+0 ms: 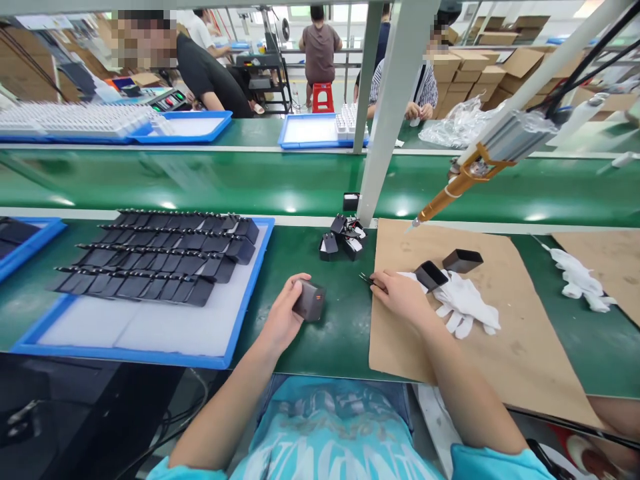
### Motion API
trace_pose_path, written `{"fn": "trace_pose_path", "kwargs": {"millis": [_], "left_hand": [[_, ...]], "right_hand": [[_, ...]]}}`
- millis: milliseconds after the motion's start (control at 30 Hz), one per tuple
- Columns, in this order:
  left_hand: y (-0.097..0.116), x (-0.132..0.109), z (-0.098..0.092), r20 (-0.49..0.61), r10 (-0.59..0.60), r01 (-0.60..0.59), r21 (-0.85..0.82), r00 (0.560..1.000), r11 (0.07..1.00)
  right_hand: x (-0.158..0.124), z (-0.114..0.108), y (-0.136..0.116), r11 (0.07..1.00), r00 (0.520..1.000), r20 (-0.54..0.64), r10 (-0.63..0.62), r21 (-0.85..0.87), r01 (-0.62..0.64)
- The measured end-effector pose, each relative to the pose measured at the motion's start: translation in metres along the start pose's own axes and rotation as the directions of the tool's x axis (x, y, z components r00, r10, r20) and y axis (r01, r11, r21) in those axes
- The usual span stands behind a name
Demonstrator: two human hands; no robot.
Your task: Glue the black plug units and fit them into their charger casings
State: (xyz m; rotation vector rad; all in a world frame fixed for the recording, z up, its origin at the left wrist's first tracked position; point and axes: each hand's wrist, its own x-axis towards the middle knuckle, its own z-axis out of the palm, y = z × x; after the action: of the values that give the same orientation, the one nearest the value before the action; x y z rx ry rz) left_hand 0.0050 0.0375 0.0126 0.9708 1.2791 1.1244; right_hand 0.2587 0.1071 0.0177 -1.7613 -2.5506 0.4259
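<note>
My left hand (285, 312) is wrapped round a small black box-shaped device (310, 301), held above the green table, with tiny orange marks on its face. Black tweezers (367, 279) are pinched in my right hand (406, 298), over the left edge of a cardboard sheet (520, 347); their tips point left toward the device and stay apart from it. Beside my right hand lie an open black housing (431, 276) and white gloves (467, 303). A second black housing (463, 260) lies just behind them.
To the left, a blue tray (250, 287) carries rows of black units (150, 260). Several black boxes with white parts (345, 238) cluster by the metal post (383, 113). An orange-and-silver tool (450, 190) hangs over the cardboard. Another glove (580, 277) lies right. People sit beyond the green belt (225, 177).
</note>
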Motion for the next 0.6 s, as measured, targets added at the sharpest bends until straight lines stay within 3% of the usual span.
{"fn": "trace_pose_path", "kwargs": {"millis": [67, 133, 233, 333, 400, 467, 533, 600], "left_hand": [[0.006, -0.004, 0.001, 0.058, -0.085, 0.097, -0.254, 0.995, 0.963], [0.012, -0.007, 0.0, 0.094, -0.098, 0.126, -0.367, 0.991, 0.922], [0.014, -0.011, -0.005, 0.089, -0.067, 0.098, -0.406, 0.994, 0.909], [0.011, -0.015, -0.019, 0.041, 0.028, -0.013, -0.324, 0.999, 0.946], [0.009, -0.019, -0.036, -0.035, 0.107, -0.111, -0.13, 0.994, 0.985], [0.007, -0.024, -0.058, -0.16, 0.242, -0.201, 0.236, 0.957, 0.951], [0.006, -0.028, -0.084, -0.241, 0.444, -0.194, 0.653, 0.863, 0.732], [0.007, -0.03, -0.112, -0.21, 0.592, -0.068, 0.909, 0.778, 0.412]], "right_hand": [[0.0, 0.001, 0.001, 1.0, 1.0, -0.004, -0.006, 0.005, 0.006], [0.0, 0.001, 0.001, 1.0, 1.0, -0.006, -0.013, 0.007, 0.013], [0.001, 0.001, 0.002, 1.0, 1.0, -0.008, -0.025, 0.006, 0.025], [0.002, 0.002, 0.003, 0.999, 0.999, -0.013, -0.04, -0.001, 0.04], [0.003, 0.004, 0.005, 0.999, 0.999, -0.024, -0.044, -0.001, 0.044], [0.004, 0.006, 0.008, 0.999, 0.998, -0.039, -0.048, -0.001, 0.048], [0.006, 0.009, 0.01, 0.999, 0.998, -0.044, -0.049, -0.007, 0.048], [0.008, 0.011, 0.012, 0.999, 0.998, -0.034, -0.049, -0.009, 0.049]]}}
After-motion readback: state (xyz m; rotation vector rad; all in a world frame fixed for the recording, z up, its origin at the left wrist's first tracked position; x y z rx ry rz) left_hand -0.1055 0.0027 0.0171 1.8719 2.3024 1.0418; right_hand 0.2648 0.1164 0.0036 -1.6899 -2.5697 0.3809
